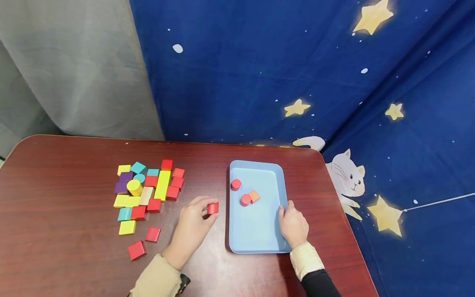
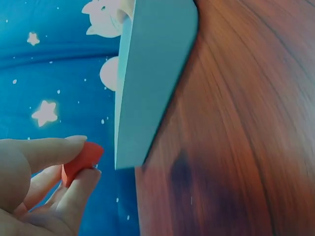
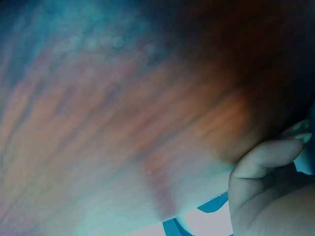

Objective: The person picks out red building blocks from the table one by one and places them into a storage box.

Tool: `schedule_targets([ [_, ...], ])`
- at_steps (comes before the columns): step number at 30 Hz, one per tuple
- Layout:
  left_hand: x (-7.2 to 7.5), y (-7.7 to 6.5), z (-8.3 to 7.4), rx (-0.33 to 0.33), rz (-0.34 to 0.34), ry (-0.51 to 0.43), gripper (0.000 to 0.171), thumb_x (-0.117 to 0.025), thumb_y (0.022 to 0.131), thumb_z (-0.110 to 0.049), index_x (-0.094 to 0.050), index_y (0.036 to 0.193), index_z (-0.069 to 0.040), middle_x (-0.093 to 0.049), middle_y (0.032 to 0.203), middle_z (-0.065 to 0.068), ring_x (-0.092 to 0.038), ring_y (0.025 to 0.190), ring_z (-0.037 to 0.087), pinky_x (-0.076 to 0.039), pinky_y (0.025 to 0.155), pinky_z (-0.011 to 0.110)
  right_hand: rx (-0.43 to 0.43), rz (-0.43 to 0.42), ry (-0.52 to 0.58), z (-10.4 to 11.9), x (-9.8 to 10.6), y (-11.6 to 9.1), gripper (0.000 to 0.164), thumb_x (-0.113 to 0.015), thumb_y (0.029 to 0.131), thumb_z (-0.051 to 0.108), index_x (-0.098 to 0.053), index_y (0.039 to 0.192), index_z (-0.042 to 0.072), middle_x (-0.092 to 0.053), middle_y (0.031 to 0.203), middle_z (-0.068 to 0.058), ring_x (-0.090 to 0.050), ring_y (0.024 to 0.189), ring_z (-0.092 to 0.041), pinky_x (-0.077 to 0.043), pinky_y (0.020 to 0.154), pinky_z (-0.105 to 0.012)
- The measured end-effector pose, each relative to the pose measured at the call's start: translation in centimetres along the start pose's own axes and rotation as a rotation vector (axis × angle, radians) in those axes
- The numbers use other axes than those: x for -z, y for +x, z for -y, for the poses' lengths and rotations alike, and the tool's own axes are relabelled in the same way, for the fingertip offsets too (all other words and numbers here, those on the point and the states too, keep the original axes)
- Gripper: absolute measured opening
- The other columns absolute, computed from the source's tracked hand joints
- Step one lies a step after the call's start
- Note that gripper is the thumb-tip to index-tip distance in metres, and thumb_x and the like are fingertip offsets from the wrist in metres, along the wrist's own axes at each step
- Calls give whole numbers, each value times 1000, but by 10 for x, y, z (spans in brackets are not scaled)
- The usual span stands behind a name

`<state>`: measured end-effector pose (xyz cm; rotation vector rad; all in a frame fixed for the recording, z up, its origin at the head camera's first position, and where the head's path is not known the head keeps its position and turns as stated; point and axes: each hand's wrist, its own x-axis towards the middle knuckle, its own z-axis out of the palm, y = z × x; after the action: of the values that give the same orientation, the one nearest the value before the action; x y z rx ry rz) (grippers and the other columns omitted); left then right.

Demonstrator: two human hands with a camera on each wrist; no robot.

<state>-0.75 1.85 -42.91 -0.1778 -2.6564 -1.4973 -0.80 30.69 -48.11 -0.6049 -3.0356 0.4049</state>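
Observation:
My left hand (image 1: 191, 226) pinches a small red block (image 1: 213, 208) between thumb and fingertips, above the table just left of the blue tray (image 1: 256, 243). In the left wrist view the red block (image 2: 81, 161) shows a curved side, and the tray's outer wall (image 2: 147, 83) stands beyond it. My right hand (image 1: 294, 226) holds the tray's right rim, its thumb over the inner side. Inside the tray lie two red cylinders, one near the left wall (image 1: 235, 184) and one nearer the middle (image 1: 245, 200), which seems to touch an orange-red block (image 1: 254, 196).
Left of the tray, several yellow, red, purple and teal blocks lie in a cluster, with a standing yellow cylinder (image 1: 135, 187) among them. Two red blocks (image 1: 137, 250) (image 1: 153, 234) lie nearer the front. A blue star-patterned curtain (image 1: 237, 74) hangs behind the wooden table (image 1: 74, 198).

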Motion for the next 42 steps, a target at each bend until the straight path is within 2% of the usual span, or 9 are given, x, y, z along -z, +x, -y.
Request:
schedule_targets([
  [4, -14, 1, -6, 14, 22, -64, 33, -78, 74, -3, -71, 106, -6, -67, 105, 5, -71, 88, 21, -52, 76, 26, 3, -7, 2, 0, -2, 0, 38, -45, 95, 34, -56, 113, 3, -64, 80, -24, -63, 69, -43, -41, 51, -50],
  [9, -28, 5, -11, -18, 34, -81, 33, -78, 74, -4, -70, 106, -5, -67, 105, 7, -70, 88, 21, -52, 75, 25, 5, -11, 8, 2, 0, 1, 39, -46, 95, 34, -57, 116, 3, -65, 81, -23, -63, 68, -42, -42, 51, -50],
  [16, -45, 20, -20, -83, -29, -68, 33, -77, 75, -5, -70, 108, -5, -63, 104, 3, -66, 85, 16, -51, 74, 21, -1, 9, 1, 1, 4, 2, 40, -46, 96, 33, -56, 119, 2, -65, 83, -24, -63, 69, -43, -42, 51, -50],
  [20, -56, 32, -23, -118, -44, -12, 33, -75, 77, -6, -71, 109, -5, -62, 105, 3, -62, 86, 17, -49, 73, 21, -2, 10, 1, 0, 4, 2, 40, -45, 96, 33, -56, 119, 2, -64, 81, -24, -63, 68, -43, -41, 50, -50],
  [26, -73, 51, -24, -193, 19, 110, 29, -73, 82, -16, -71, 110, -10, -65, 110, 1, -63, 98, 18, -49, 82, 27, -9, 9, 4, 1, 3, 1, 40, -45, 96, 34, -56, 118, 2, -65, 81, -23, -63, 69, -41, -41, 50, -49],
  [31, -84, 65, -19, -273, 17, 175, 26, -73, 82, -18, -72, 107, -12, -67, 105, -1, -60, 101, 19, -44, 91, 29, -11, 10, 8, 1, 1, 1, 40, -44, 96, 35, -56, 118, 4, -65, 82, -22, -64, 69, -41, -41, 51, -49],
  [42, -101, 72, -9, -351, -7, 184, 23, -74, 80, -14, -72, 102, -8, -67, 99, 3, -61, 95, 21, -44, 89, 28, -15, 8, 14, 2, 3, -1, 39, -45, 96, 35, -57, 118, 4, -65, 81, -22, -64, 70, -41, -42, 52, -50],
])
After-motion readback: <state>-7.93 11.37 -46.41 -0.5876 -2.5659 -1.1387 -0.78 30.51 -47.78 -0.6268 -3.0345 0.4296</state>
